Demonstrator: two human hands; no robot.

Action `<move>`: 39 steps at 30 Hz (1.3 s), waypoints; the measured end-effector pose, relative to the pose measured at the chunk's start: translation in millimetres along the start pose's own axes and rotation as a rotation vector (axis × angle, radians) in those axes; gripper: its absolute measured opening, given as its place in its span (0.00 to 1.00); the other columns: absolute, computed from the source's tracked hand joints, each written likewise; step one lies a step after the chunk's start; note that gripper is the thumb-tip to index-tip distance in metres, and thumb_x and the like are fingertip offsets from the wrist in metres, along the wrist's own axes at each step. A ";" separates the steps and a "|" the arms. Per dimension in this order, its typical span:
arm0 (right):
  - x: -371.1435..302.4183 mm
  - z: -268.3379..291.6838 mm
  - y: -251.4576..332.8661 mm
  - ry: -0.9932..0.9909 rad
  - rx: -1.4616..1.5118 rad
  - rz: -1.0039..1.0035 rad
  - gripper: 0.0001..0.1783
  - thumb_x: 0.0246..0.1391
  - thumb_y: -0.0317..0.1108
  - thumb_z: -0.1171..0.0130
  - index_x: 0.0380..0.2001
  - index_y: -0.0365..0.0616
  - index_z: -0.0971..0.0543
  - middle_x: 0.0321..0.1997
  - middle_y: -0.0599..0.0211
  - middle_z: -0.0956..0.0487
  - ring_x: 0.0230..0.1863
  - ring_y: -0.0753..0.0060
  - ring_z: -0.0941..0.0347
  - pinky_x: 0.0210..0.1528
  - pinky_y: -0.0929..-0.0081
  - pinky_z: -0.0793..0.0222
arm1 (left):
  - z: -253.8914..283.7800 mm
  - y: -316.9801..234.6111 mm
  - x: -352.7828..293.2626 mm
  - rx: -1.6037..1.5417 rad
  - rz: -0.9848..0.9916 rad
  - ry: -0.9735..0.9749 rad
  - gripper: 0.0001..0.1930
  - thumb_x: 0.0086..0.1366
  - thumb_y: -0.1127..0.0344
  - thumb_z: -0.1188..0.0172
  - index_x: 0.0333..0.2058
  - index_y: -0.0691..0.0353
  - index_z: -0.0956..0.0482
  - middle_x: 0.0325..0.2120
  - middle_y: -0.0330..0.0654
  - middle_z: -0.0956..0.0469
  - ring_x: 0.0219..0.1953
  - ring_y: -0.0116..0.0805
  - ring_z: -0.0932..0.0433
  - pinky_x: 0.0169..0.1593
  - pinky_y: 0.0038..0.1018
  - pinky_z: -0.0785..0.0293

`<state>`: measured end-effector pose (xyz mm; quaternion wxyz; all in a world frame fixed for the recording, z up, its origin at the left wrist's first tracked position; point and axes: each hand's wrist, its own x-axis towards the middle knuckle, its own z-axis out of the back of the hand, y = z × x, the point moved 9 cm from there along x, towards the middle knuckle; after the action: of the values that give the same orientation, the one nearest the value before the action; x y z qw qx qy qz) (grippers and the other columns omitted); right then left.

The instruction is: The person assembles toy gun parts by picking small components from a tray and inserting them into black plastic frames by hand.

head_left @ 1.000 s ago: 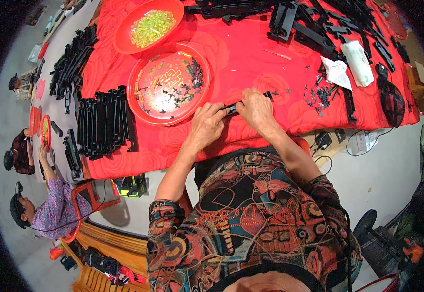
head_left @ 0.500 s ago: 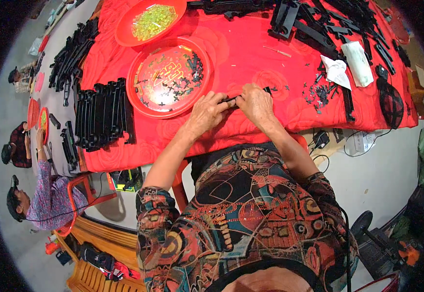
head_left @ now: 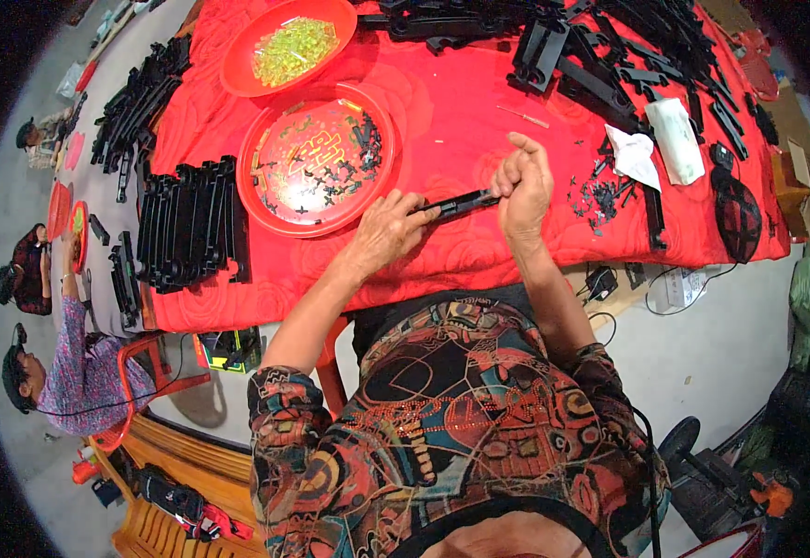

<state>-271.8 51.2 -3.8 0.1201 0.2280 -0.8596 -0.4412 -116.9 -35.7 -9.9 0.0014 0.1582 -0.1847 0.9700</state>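
My left hand (head_left: 390, 229) is wrapped around the left end of a slim black plastic bar (head_left: 464, 204), which lies slightly tilted above the red cloth. At the bar's other end is my right hand (head_left: 524, 189), closed, with its fingers curled against that end and the forefinger raised. How firmly it grips is partly hidden. Just left of my hands stands a red round tray (head_left: 249, 186) holding small black cross-shaped pieces and a few clear yellowish ones. More small black pieces (head_left: 600, 197) lie scattered on the cloth to the right.
A red bowl (head_left: 234, 73) of yellow-green pieces sits behind the tray. Black bars (head_left: 191, 223) are lined up at the left; more black parts (head_left: 540, 56) pile up at the back. White tissue (head_left: 634, 156), a roll (head_left: 675, 139) and a screwdriver (head_left: 523, 116) lie right. People (head_left: 98, 372) sit left.
My right hand has turned and lifted its forefinger, moving slightly right, so more of the black bar shows between my hands. The left hand keeps its hold.
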 end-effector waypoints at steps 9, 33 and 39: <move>-1.0 -4.3 -33.4 -0.036 0.137 -0.042 0.10 0.54 0.28 0.63 0.35 0.37 0.32 0.14 0.77 0.45 0.11 0.86 0.54 0.12 0.83 0.54 | -2.8 -0.1 3.8 0.005 0.057 0.086 0.19 0.51 0.69 0.44 0.44 0.50 0.23 0.34 0.39 0.31 0.35 0.38 0.33 0.35 0.33 0.33; -1.3 -15.2 -50.0 0.029 -0.105 -0.055 0.10 0.50 0.27 0.64 0.26 0.33 0.32 0.12 0.76 0.45 0.10 0.86 0.53 0.10 0.83 0.56 | -6.8 -2.6 9.7 0.040 0.064 0.154 0.23 0.47 0.67 0.42 0.46 0.49 0.25 0.33 0.40 0.32 0.36 0.39 0.34 0.35 0.33 0.34; 0.4 -19.2 -47.7 0.072 -0.100 -0.044 0.10 0.49 0.27 0.64 0.26 0.33 0.32 0.12 0.77 0.45 0.10 0.86 0.54 0.10 0.83 0.56 | -7.2 1.3 9.5 0.005 0.084 0.162 0.23 0.45 0.67 0.41 0.45 0.50 0.24 0.33 0.41 0.33 0.37 0.40 0.33 0.35 0.34 0.33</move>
<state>-250.6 13.3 -31.5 0.1524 0.2564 -0.8263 -0.4778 -128.2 -34.8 -13.8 -0.0248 0.0711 -0.1878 0.9793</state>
